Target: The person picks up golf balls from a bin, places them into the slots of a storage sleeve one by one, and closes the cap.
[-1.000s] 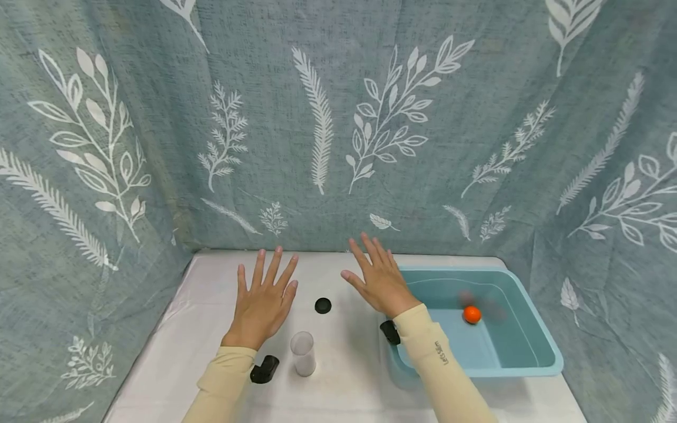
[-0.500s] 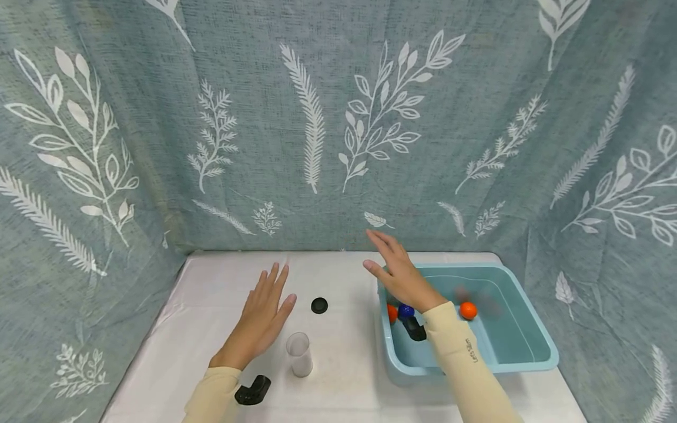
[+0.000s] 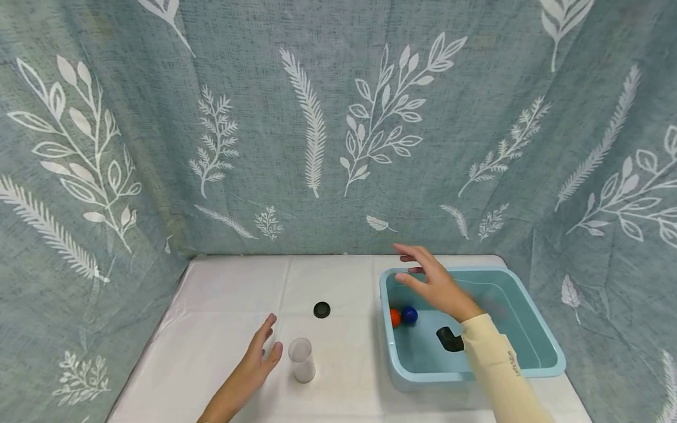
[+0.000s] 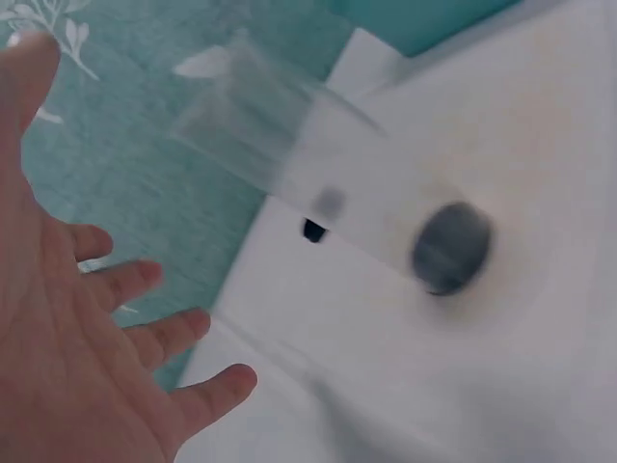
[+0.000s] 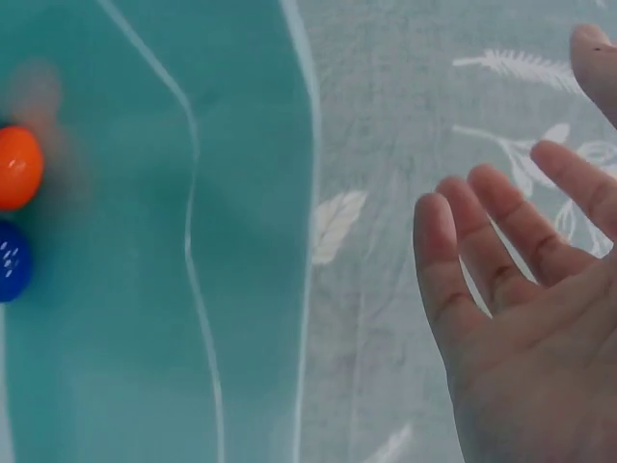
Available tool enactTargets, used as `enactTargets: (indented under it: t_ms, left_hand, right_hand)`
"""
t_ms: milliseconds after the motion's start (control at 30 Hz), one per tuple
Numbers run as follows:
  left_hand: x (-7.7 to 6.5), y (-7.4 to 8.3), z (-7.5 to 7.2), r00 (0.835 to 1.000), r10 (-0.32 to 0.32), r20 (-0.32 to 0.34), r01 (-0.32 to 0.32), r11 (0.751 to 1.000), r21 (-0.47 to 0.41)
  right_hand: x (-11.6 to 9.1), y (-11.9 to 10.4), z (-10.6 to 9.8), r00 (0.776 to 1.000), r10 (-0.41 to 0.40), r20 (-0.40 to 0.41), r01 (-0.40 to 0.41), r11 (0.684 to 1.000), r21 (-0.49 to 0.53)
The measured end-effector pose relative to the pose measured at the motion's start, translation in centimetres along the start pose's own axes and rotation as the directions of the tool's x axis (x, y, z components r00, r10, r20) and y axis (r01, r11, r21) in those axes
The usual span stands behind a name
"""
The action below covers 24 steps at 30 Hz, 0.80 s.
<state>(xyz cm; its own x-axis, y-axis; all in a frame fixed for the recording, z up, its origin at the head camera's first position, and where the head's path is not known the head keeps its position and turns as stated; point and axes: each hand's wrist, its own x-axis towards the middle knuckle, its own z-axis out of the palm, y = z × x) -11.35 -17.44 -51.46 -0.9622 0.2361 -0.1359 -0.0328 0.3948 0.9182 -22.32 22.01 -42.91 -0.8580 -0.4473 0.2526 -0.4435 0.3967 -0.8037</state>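
My left hand (image 3: 248,367) hovers just left of a clear, open-topped cylinder (image 3: 302,359), fingers loosely extended and thumb apart. The cylinder stands upright on the white table. In the left wrist view the palm (image 4: 77,357) faces it with nothing held, and the cylinder's base looks dark and blurred. My right hand (image 3: 436,285) is over the far left part of a light blue bin (image 3: 428,358), fingers relaxed around an empty gap. An orange ball (image 3: 395,317) and a dark blue ball (image 3: 409,315) lie side by side against the bin's left wall.
A small round black disc (image 3: 321,309) lies on the white table (image 3: 227,294), behind the cylinder. A black wrist device (image 3: 449,339) sits at the right sleeve. Patterned grey-green cloth (image 3: 317,223) walls the back and both sides.
My left hand has drawn back and lowered beside the cylinder, turning sideways. The right hand has moved right over the bin, uncovering two balls while its arm hides another orange one.
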Motion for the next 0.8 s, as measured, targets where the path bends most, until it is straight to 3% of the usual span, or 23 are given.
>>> enactTargets:
  t_ms: [167, 367, 567, 800]
  left_hand:
    - [-0.8, -1.6, 1.2, 0.999, 0.029, -0.031, -0.029, 0.999, 0.014]
    - [-1.0, -2.9, 2.3, 0.999, 0.029, -0.021, -0.029, 1.000, 0.007]
    - [-0.9, -3.9, 3.1, 1.000, 0.013, 0.005, -0.013, 1.000, 0.004]
    - [-0.7, -4.2, 3.5, 1.000, -0.001, 0.010, 0.000, 1.000, 0.018]
  right_hand:
    - [-1.4, 1.3, -1.4, 0.995, 0.077, 0.058, -0.083, 0.991, 0.105]
    - [-2.9, 2.8, -2.7, 0.971, 0.172, 0.166, -0.201, 0.964, 0.176]
    - [-3.1, 4.8, -3.1, 0.938, 0.203, 0.280, -0.245, 0.962, 0.123]
    - [-3.2, 6.5, -3.2, 0.871, 0.260, 0.417, -0.308, 0.950, 0.049]
